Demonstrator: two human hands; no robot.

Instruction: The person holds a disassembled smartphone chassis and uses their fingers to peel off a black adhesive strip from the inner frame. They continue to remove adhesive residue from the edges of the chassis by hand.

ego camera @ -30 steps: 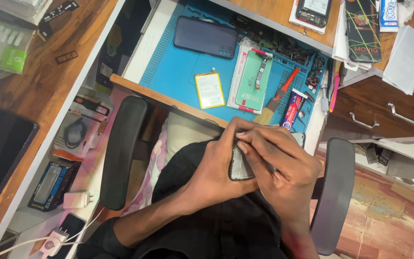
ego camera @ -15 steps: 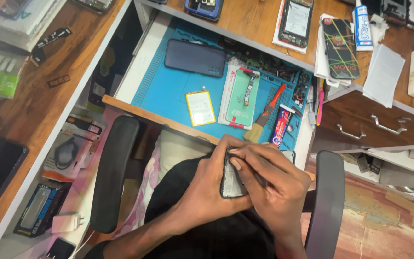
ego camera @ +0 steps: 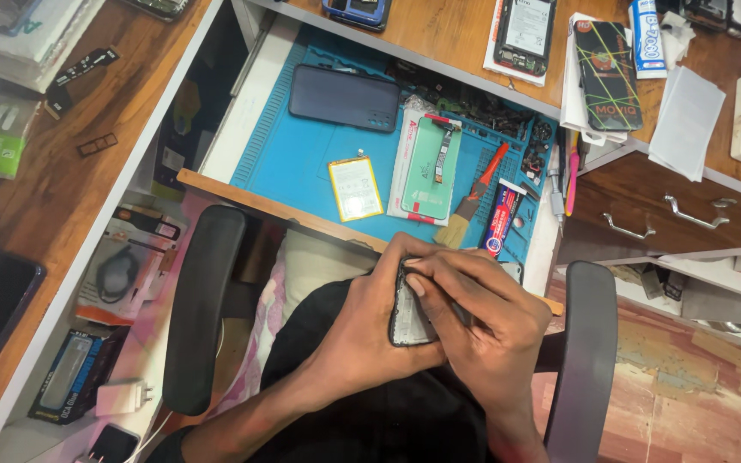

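Seen from above, over the lap between the two black chair armrests (ego camera: 203,300): left hand (ego camera: 362,330) wrapped closed around an opened phone body (ego camera: 409,309), cradling its back and left edge, held on its long side just below the front lip of the pulled-out drawer. Right hand (ego camera: 486,321) curled over the phone's right side, fingertips (ego camera: 418,283) pressed onto the upper inner edge, gripping and working at once; whether anything small sits pinched under those fingertips, cannot tell. Best done by keeping the left grip firm but not squeezing, since a bare frame probably flexes easily; pressure better spread along the rim than focused at one corner. Wise to work in short passes along the edge with the nails or pads, not one hard pry. Safer, in all likelihood, to bring the phone over the blue work mat (ego camera: 289,150) so any loose part drops there and not into the lap. Lying ready on that mat: a yellow-edged battery (ego camera: 355,189), a packaged green-backed part (ego camera: 426,167), a brush with a red handle (ego camera: 473,197), a red-and-blue glue tube (ego camera: 497,219), and a dark phone (ego camera: 345,97) lying flat near the back
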